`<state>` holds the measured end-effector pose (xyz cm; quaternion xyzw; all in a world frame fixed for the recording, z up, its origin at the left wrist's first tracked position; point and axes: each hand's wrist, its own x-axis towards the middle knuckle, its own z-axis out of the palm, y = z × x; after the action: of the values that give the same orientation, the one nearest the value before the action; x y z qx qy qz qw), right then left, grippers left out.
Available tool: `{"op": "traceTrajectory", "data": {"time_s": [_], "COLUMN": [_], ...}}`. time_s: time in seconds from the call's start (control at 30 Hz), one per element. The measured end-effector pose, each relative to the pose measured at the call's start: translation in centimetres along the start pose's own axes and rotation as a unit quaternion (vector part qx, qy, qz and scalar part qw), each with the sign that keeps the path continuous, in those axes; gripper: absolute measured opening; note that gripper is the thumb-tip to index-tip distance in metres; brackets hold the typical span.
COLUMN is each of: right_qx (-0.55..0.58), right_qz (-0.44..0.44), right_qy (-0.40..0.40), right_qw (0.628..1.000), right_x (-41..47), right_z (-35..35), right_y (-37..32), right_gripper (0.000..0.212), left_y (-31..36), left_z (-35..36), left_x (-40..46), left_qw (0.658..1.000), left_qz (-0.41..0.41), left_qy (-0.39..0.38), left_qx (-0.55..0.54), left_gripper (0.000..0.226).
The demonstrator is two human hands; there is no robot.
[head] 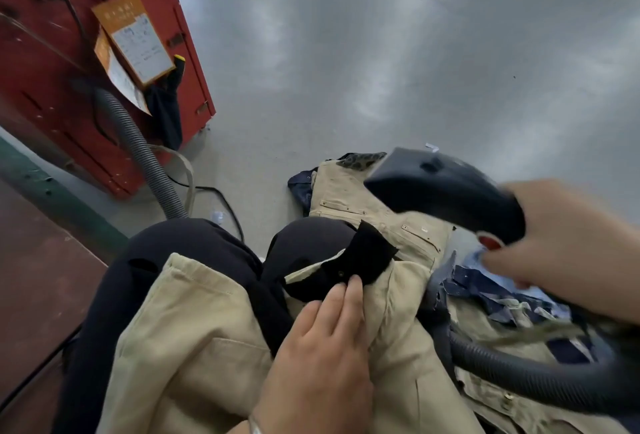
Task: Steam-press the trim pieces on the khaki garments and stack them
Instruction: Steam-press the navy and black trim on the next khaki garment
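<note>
Black trim piece (pixel 363 262) sits under my left hand (pixel 322 340), fingers straight, tips pressing its near edge onto the khaki garment (pixel 194 340) on my lap. Beyond it, my right hand (pixel 568 243) grips the steamer head (pixel 440 187), long axis pointing up-left, blurred.

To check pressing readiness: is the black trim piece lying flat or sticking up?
Sticking up: black fabric trim piece lifts off the khaki garment, its base under the left hand.

Two hands (pixel 322 340) — one steamer (pixel 446 194) — one black trim piece (pixel 367 260)
</note>
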<state>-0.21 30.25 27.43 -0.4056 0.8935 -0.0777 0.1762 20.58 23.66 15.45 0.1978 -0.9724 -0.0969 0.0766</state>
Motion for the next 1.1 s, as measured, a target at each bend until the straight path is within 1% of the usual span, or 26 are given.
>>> {"op": "traceTrajectory", "data": {"time_s": [0.07, 0.13, 0.17, 0.23, 0.3, 0.37, 0.5, 0.6, 0.67, 0.73, 0.8, 0.87, 0.93, 1.0, 1.1], "right_qx": [-0.058, -0.130, -0.150, -0.146, -0.139, -0.128, -0.032, 0.046, 0.044, 0.028, -0.042, -0.121, -0.117, -0.107, -0.068], "right_qz": [0.014, 0.023, 0.031, 0.039, 0.028, 0.013, 0.001, -0.002, -0.008, 0.010, 0.029, 0.049, 0.073, 0.072, 0.067], "right_qy": [-0.035, -0.088, -0.109, -0.132, -0.120, -0.088, -0.037, 0.018, 0.044, 0.028, -0.038, -0.098, -0.123, -0.118, -0.073], "right_qw": [0.998, 0.987, 0.982, 0.980, 0.983, 0.988, 0.999, 0.999, 0.998, 0.999, 0.998, 0.987, 0.983, 0.985, 0.993], "right_x": [-1.9, -3.0, -3.2, -2.7, -1.2, 0.9, 4.1, 3.0, 0.8, -1.7, -3.5, -4.3, -4.1, -2.7, 0.7], "right_z": [1.3, 2.8, 3.5, 4.5, 5.0, 5.2, 3.9, 1.1, -0.1, 0.0, 1.3, 2.9, 4.1, 5.1, 6.0], "right_y": [0.8, 0.9, 0.7, -0.2, -1.1, -2.1, -3.6, -2.4, -1.0, -0.1, 0.2, 0.0, -0.7, -1.5, -2.7], "right_gripper": [0.021, 0.014, 0.012, 0.013, 0.012, 0.011, 0.013, 0.014, 0.019, 0.022, 0.022, 0.018, 0.014, 0.014, 0.012], "left_y": [0.2, 0.2, 0.3, 0.2, 0.1, 0.0, 0.2, 0.1, 0.0, 0.0, 0.1, 0.1, 0.0, 0.0, 0.0], "left_z": [0.3, 0.4, 0.3, 0.2, -0.1, -0.3, -0.5, -0.3, -0.1, 0.1, 0.3, 0.3, 0.3, 0.1, 0.0], "left_x": [0.0, -0.1, -0.1, -0.1, -0.1, -0.1, -0.4, -0.4, -0.5, -0.5, -0.4, -0.4, -0.4, -0.4, -0.4], "left_qw": [1.000, 1.000, 1.000, 1.000, 1.000, 1.000, 0.999, 1.000, 1.000, 1.000, 1.000, 1.000, 1.000, 1.000, 1.000], "left_qz": [0.002, -0.004, -0.005, -0.001, 0.002, -0.001, 0.002, -0.009, -0.014, -0.017, -0.016, -0.016, -0.011, -0.004, 0.004], "left_qy": [0.010, 0.019, 0.022, 0.022, 0.011, -0.012, -0.027, -0.021, -0.012, 0.000, 0.013, 0.022, 0.026, 0.025, 0.019], "left_qx": [-0.004, -0.006, -0.006, -0.002, -0.002, -0.009, -0.020, -0.017, -0.014, -0.009, -0.006, -0.010, -0.007, 0.001, 0.009], "left_gripper": [0.045, 0.044, 0.044, 0.044, 0.044, 0.048, 0.051, 0.052, 0.053, 0.051, 0.048, 0.045, 0.045, 0.043, 0.041]}}
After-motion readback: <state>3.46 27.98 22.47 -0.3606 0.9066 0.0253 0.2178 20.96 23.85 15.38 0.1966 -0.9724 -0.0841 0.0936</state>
